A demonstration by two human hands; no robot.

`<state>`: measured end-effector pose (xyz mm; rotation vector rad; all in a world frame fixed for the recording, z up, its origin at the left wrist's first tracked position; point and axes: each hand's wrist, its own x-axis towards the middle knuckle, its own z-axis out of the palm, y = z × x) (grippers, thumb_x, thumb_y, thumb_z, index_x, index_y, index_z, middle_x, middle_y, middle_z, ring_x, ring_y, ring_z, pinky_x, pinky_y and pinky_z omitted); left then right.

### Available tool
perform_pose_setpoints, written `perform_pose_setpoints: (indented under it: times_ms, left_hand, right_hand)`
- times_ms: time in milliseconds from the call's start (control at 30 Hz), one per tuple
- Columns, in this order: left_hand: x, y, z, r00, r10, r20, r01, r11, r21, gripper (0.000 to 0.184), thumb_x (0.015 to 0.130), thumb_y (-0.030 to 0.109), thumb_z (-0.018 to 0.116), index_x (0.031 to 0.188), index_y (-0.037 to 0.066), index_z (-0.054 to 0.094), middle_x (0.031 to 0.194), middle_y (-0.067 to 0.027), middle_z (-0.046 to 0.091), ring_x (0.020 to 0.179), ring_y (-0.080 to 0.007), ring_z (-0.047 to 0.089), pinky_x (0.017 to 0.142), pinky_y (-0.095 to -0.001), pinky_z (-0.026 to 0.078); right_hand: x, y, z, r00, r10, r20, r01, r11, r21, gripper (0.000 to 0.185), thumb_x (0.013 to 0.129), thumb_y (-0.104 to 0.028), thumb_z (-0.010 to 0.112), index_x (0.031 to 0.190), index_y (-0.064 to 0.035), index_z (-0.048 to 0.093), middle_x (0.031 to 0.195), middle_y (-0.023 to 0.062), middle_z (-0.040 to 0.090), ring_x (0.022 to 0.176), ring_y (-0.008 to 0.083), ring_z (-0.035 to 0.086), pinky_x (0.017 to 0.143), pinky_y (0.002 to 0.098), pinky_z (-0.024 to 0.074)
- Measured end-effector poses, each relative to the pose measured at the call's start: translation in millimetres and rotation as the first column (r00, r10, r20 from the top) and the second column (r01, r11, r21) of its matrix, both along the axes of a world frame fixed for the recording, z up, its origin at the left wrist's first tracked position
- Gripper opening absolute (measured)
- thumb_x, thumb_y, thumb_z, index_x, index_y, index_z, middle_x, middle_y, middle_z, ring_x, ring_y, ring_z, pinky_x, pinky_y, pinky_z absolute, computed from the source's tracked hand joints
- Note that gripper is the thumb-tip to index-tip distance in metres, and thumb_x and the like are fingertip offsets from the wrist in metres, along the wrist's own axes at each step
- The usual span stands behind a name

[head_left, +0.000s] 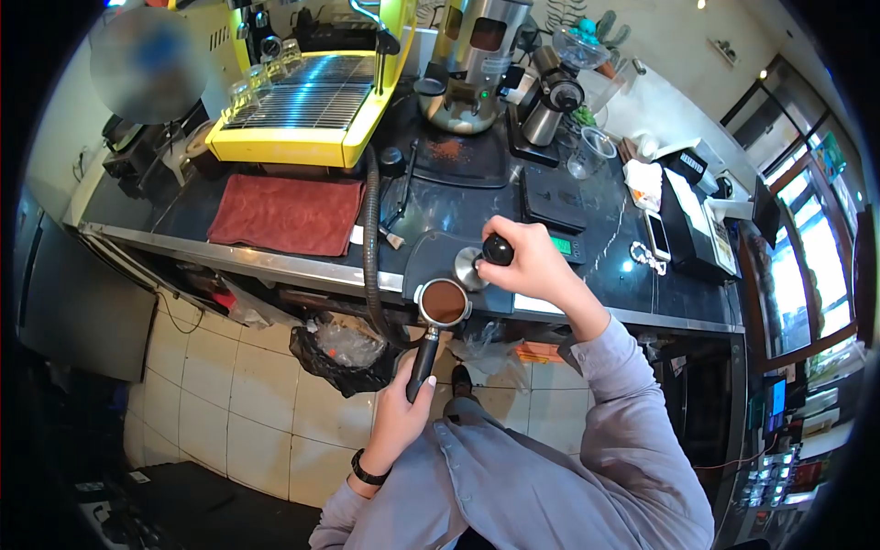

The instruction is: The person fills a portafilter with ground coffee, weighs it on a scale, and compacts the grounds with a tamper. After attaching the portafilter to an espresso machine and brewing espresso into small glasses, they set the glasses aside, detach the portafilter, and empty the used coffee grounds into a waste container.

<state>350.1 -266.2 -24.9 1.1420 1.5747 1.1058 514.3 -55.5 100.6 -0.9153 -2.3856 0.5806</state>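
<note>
My left hand (pixel 401 414) is wrapped round the black handle of a portafilter (pixel 426 359), whose basket is full of brown ground coffee (pixel 444 302). The basket sits at the counter's front edge, over a dark tamping mat (pixel 423 266). In my right hand (pixel 534 263) is the black knob of a coffee tamper (pixel 469 269). Its round metal base is just right of the basket, apart from the coffee or barely beside the rim. A black scale (pixel 554 202) with a lit green display lies beyond my right hand.
A yellow espresso machine (pixel 344 149) stands at the back left, a red-brown cloth (pixel 286 215) before it. Behind the mat is a grinder (pixel 472 69) with spilled grounds below. A grey hose (pixel 371 238) hangs over the edge. A brush (pixel 392 239), plastic cup (pixel 591 153) and phone (pixel 657 235) lie about.
</note>
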Motion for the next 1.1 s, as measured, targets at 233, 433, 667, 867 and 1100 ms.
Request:
perform_pose_setpoints:
  times_ms: [233,433,667,867,1100]
  left_hand:
    - [1.1,0.5,6.5,0.999,0.024,-0.026,-0.023,0.999,0.028,0.042,0.09,0.018,0.059,0.129,0.004,0.051,0.063,-0.0022,0.052,0.051,-0.0075,0.05,0.049,-0.0265,0.042]
    - [-1.9,0.7,11.7,0.998,0.006,-0.055,-0.007,1.0,-0.028,0.05,0.089,0.026,0.06,0.13,0.0,0.049,0.065,-0.0159,0.059,0.057,-0.0223,0.06,0.056,-0.033,0.046]
    - [-2.6,2.0,10.1,1.0,0.017,-0.024,-0.017,1.0,0.001,0.049,0.09,0.026,0.059,0.131,0.002,0.048,0.077,-0.0214,0.063,0.07,-0.0316,0.065,0.063,-0.0366,0.049]
    - [-2.1,0.4,14.9,1.0,0.005,-0.012,-0.004,0.998,0.065,0.041,0.09,0.019,0.059,0.127,0.003,0.05,0.073,-0.0138,0.063,0.065,-0.0205,0.064,0.061,-0.032,0.048]
    - [-11.4,-1.0,14.2,0.998,-0.047,-0.053,0.043,0.997,-0.065,0.045,0.089,0.022,0.057,0.13,0.008,0.047,0.075,-0.0228,0.063,0.076,-0.0404,0.064,0.065,-0.043,0.049]
  right_hand:
    - [-18.5,-23.7,-9.3,0.982,0.186,0.022,-0.185,0.982,-0.044,0.028,0.07,-0.015,0.071,0.089,-0.0032,0.054,0.072,0.0154,0.059,0.069,0.0339,0.061,0.062,0.0381,0.0474]
    - [-24.4,-24.2,-13.5,0.97,0.229,0.086,-0.229,0.973,-0.003,0.028,0.069,-0.017,0.068,0.088,-0.003,0.053,0.073,0.0174,0.06,0.073,0.0372,0.062,0.065,0.0433,0.0486]
    - [-36.7,-24.6,-9.7,0.945,0.168,0.279,-0.18,0.984,0.018,0.03,0.07,-0.021,0.07,0.088,-0.0023,0.054,0.069,0.0185,0.06,0.069,0.0369,0.063,0.06,0.0423,0.0489]
    - [-52.1,-39.8,7.4,0.82,-0.077,0.568,0.033,0.996,0.087,0.043,0.073,-0.038,0.068,0.091,-0.0026,0.055,0.066,0.0192,0.062,0.065,0.041,0.062,0.059,0.0455,0.0498]
    - [-65.2,8.7,50.1,0.402,0.619,0.674,-0.614,0.729,-0.304,0.041,0.073,-0.022,0.069,0.111,-0.0105,0.06,0.098,0.0164,0.058,0.088,0.0379,0.06,0.074,0.0445,0.0498]
